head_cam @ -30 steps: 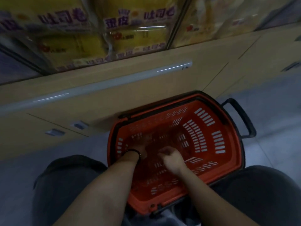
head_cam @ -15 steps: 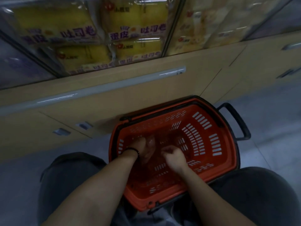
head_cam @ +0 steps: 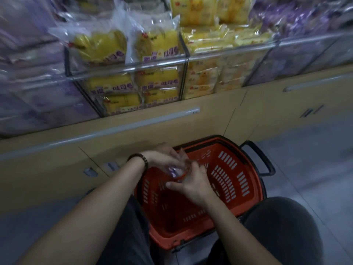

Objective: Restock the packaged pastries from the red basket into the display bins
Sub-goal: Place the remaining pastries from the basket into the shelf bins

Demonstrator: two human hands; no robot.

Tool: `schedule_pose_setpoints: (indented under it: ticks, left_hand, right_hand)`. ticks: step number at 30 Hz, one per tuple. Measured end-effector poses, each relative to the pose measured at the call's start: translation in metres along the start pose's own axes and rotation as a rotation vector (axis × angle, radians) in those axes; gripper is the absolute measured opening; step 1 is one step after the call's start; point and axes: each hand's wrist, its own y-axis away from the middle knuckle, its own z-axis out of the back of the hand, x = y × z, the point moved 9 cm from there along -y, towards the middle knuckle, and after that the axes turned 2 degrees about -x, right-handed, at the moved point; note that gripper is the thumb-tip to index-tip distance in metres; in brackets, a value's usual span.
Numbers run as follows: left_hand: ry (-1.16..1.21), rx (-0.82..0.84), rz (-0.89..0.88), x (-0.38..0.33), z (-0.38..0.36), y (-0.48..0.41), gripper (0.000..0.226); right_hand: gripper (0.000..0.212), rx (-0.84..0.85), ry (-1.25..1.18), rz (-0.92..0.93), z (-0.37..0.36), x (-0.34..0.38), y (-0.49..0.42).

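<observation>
1. Head view, materials and shapes:
   - The red basket point(head_cam: 238, 180) is moulded plastic with rounded corners. Rows of narrow slots pierce its walls and floor, and a black rim band runs round the top.
   - A black loop handle point(head_cam: 261, 159) hangs outward on its far right side.
   - The display bins point(head_cam: 186, 60) are clear glossy panels joined by thin dark dividers.
   - The middle bins hold yellow pastry packs point(head_cam: 158, 81), flat cushions in shiny film with purple lettering.
   - Purple-toned packs point(head_cam: 38, 104) fill the neighbouring bin on the left, too blurred to read.
   - Below the bins is a matte wood-toned cabinet point(head_cam: 57, 169) with a pale bar handle point(head_cam: 133, 121).
   - The floor point(head_cam: 315, 159) is smooth grey tile.

2. Head view, the task's thing and the hands:
   - A small pastry packet point(head_cam: 176, 170) in crinkled clear film is lifted above the basket's left half, held between both hands.
   - The left hand point(head_cam: 162, 159), with a dark bracelet point(head_cam: 142, 158) on its wrist, grasps it from the left and above.
   - The right hand point(head_cam: 191, 182) clasps it from below and right, fingers curled.
   - Motion blur hides the packet's contents.
   - The basket sits on the floor between the person's dark-trousered knees point(head_cam: 286, 226), just in front of the cabinet.
</observation>
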Motion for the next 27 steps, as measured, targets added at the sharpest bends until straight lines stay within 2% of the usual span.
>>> schedule_pose_setpoints:
  ticks: [2, 5, 7, 10, 12, 15, 18, 20, 23, 24, 27]
  left_hand:
    - [0.067, 0.004, -0.027, -0.019, 0.009, 0.019, 0.03]
    - [0.118, -0.045, -0.091, -0.054, 0.031, 0.057, 0.045]
    - [0.069, -0.056, -0.195, -0.086, 0.047, 0.089, 0.043]
    - [-0.187, -0.197, -0.332, -0.134, 0.084, 0.145, 0.025]
    - [-0.269, -0.325, -0.422, -0.159, 0.111, 0.179, 0.028]
    - [-0.249, -0.533, -0.553, -0.182, 0.155, 0.224, 0.035]
    - [-0.172, -0.734, -0.634, -0.194, 0.199, 0.266, 0.049]
    - [-0.173, -0.759, -0.585, -0.189, 0.222, 0.28, 0.062]
    - [-0.121, -0.662, -0.536, -0.177, 0.236, 0.289, 0.07]
    - [-0.053, -0.634, -0.563, -0.175, 0.238, 0.292, 0.065]
    - [0.043, -0.629, -0.605, -0.167, 0.245, 0.303, 0.026]
  right_hand:
    - [0.102, -0.035, -0.009, 0.056, 0.007, 0.024, 0.005]
    - [0.058, -0.174, -0.154, 0.193, 0.037, 0.064, 0.015]
    - [0.044, -0.192, -0.24, 0.269, 0.058, 0.09, 0.019]
    - [0.05, -0.133, -0.454, 0.294, 0.092, 0.126, 0.028]
    - [0.047, -0.056, -0.645, 0.316, 0.113, 0.155, 0.032]
    - [0.03, 0.072, -0.79, 0.401, 0.139, 0.206, 0.041]
    - [0.028, 0.114, -0.847, 0.484, 0.159, 0.248, 0.046]
    - [0.029, 0.149, -0.891, 0.528, 0.168, 0.272, 0.049]
    - [0.026, 0.179, -0.914, 0.576, 0.174, 0.302, 0.052]
    - [0.024, 0.175, -0.895, 0.6, 0.174, 0.312, 0.052]
    - [0.023, 0.136, -0.797, 0.661, 0.17, 0.34, 0.053]
